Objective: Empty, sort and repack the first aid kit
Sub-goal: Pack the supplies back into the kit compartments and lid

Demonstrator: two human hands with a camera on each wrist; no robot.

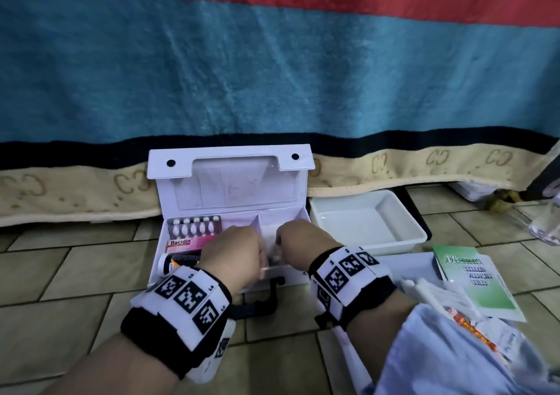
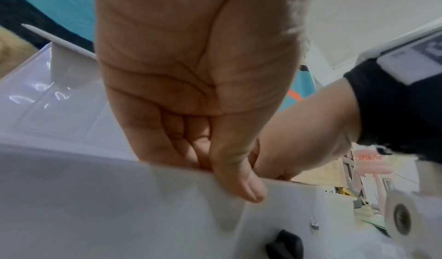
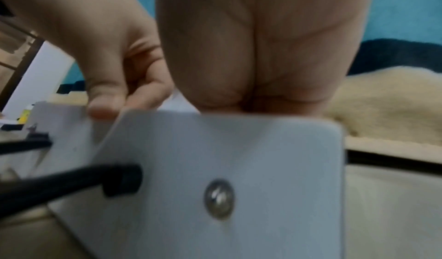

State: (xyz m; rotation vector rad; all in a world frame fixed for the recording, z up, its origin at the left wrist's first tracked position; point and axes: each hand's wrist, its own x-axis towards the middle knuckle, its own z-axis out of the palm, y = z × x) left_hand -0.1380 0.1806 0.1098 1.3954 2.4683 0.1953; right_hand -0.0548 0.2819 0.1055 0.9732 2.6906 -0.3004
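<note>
The white first aid kit (image 1: 230, 182) stands open on the tiled floor (image 1: 60, 288), its lid leaning back against a blue and red blanket (image 1: 272, 61). In its left compartment lie a blister pack of white pills (image 1: 195, 225), a pink Bacidin box (image 1: 185, 244) and a dark bottle with a white cap (image 1: 178, 263). Both hands reach over the front wall into the right compartment. The left hand (image 1: 231, 253) has its fingers curled down together, and in the left wrist view its thumb (image 2: 241, 183) presses on the edge of the front wall; what the fingers hold, if anything, I cannot tell. The right hand (image 1: 303, 243) is also bent downward, the fingertips hidden inside the kit, so I cannot tell if they are apart or clamped on something. The black handle (image 1: 257, 303) of the kit lies on the floor below the wrists. Just beside the kit on the right is 1 white tray (image 1: 418, 231). Near the right arm lie a green leaflet (image 1: 472, 276) and some loose packets (image 1: 472, 331).
</note>
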